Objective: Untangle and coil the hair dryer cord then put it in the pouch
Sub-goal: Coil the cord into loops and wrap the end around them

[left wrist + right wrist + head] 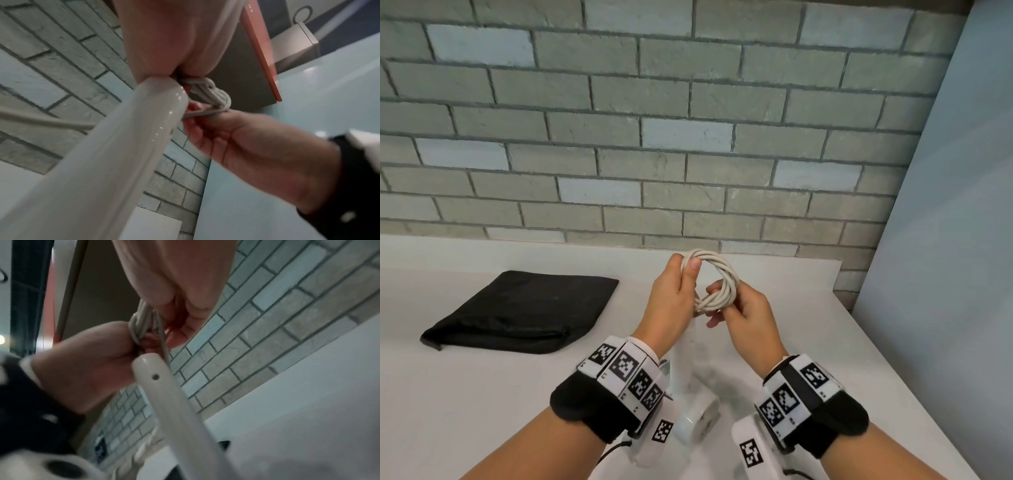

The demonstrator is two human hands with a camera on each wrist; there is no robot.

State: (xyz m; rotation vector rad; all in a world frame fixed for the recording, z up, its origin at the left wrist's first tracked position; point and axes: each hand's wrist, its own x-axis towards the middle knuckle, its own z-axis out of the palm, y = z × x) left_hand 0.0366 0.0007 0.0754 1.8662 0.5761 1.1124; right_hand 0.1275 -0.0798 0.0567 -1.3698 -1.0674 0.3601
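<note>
Above the white counter (482, 394), both hands hold the coiled cord (717, 279) upright between them: the left hand (671, 301) pinches its upper left side with the thumb on top, the right hand (743, 315) curls round its lower right. Below them hangs the white hair dryer (697, 404); the black pouch (524, 311) lies flat, well to the left.

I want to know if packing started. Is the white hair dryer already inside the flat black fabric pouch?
No, the white hair dryer lies on the white table between the wrists, apart from the flat black fabric pouch.
</note>
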